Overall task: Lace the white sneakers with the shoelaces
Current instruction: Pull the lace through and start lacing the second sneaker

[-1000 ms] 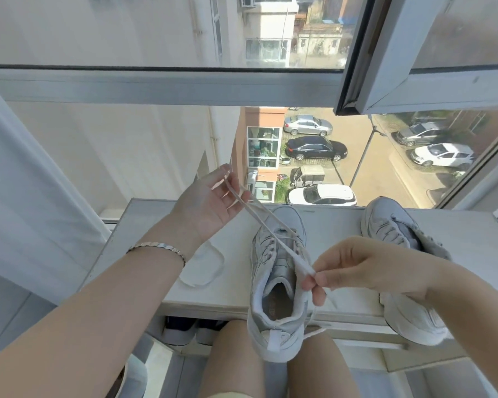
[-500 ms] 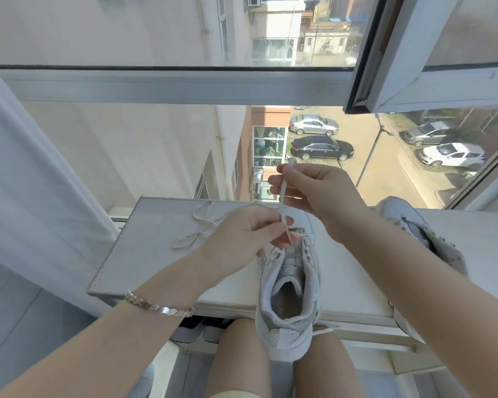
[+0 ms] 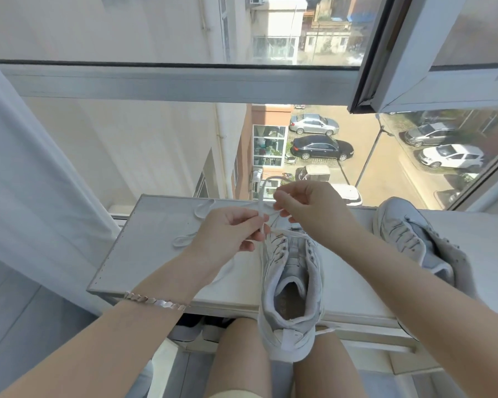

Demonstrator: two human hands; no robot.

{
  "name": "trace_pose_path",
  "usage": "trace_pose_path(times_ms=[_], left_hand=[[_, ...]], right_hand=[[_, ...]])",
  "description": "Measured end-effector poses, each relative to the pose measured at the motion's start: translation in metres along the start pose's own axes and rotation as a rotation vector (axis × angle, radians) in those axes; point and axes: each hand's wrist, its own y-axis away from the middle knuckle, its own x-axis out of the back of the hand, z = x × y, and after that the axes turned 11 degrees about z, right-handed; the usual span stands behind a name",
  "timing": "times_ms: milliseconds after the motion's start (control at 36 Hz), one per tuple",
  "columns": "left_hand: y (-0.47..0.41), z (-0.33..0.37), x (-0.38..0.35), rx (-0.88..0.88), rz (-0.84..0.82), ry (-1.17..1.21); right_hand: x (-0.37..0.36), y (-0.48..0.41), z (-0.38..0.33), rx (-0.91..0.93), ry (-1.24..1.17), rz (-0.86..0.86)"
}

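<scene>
I have the near sneaker (image 3: 292,271) at 6 o'clock. Its heel hangs off the white ledge (image 3: 144,248) between the knees, and its toe end is hidden behind the hands. The left hand (image 3: 227,237) pinches the shoelace (image 3: 260,196) between thumb and forefinger just above the upper eyelets. The right hand (image 3: 308,208), at its 2 o'clock, pinches the same lace with curled fingers, and a loop rises above both. I cannot tell how many rows are threaded. The second sneaker (image 3: 406,234) sits at 3 o'clock, partly covered by the right forearm. A lace loop (image 3: 184,239) lies on the ledge at 9 o'clock; I cannot tell whether it is the same lace.
</scene>
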Motion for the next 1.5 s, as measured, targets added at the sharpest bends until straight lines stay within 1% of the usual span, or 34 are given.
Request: trace_pose_path(times_ms=[56, 111, 167, 278, 361, 500, 694, 778, 1028, 1278, 1417, 1500], left_hand=[[-0.005, -0.005, 0.003, 0.038, 0.077, 0.073], [-0.008, -0.010, 0.004, 0.075, 0.115, 0.134], [-0.010, -0.014, 0.002, 0.117, 0.123, 0.179], [-0.016, -0.021, -0.008, 0.178, 0.145, 0.172], [-0.018, -0.025, -0.017, 0.182, 0.130, 0.172], [-0.018, -0.027, -0.027, 0.122, 0.108, 0.167], [-0.025, -0.033, -0.024, 0.012, 0.108, 0.020], [-0.027, -0.034, -0.024, -0.003, 0.078, -0.005], [-0.036, -0.034, -0.024, 0.009, 0.033, 0.011], [-0.043, -0.029, -0.024, 0.011, -0.093, -0.032], [-0.047, -0.029, -0.020, 0.041, -0.084, 0.018], [-0.047, -0.031, -0.019, 0.046, -0.097, -0.006]], right_hand=[[0.004, 0.005, 0.012, 0.026, 0.219, -0.051], [0.006, 0.013, 0.022, 0.037, 0.379, -0.131], [0.006, 0.019, 0.029, 0.042, 0.459, -0.176], [0.006, 0.023, 0.035, 0.077, 0.514, -0.162], [0.005, 0.025, 0.037, 0.063, 0.480, -0.156], [0.004, 0.027, 0.040, 0.011, 0.395, -0.111], [0.002, 0.027, 0.041, -0.030, 0.371, -0.108], [0.002, 0.027, 0.041, -0.045, 0.362, -0.104], [-0.001, 0.027, 0.042, -0.046, 0.349, -0.095], [-0.001, 0.027, 0.044, -0.070, 0.314, -0.069], [-0.002, 0.024, 0.045, -0.061, 0.329, -0.070], [-0.001, 0.025, 0.045, -0.056, 0.327, -0.068]])
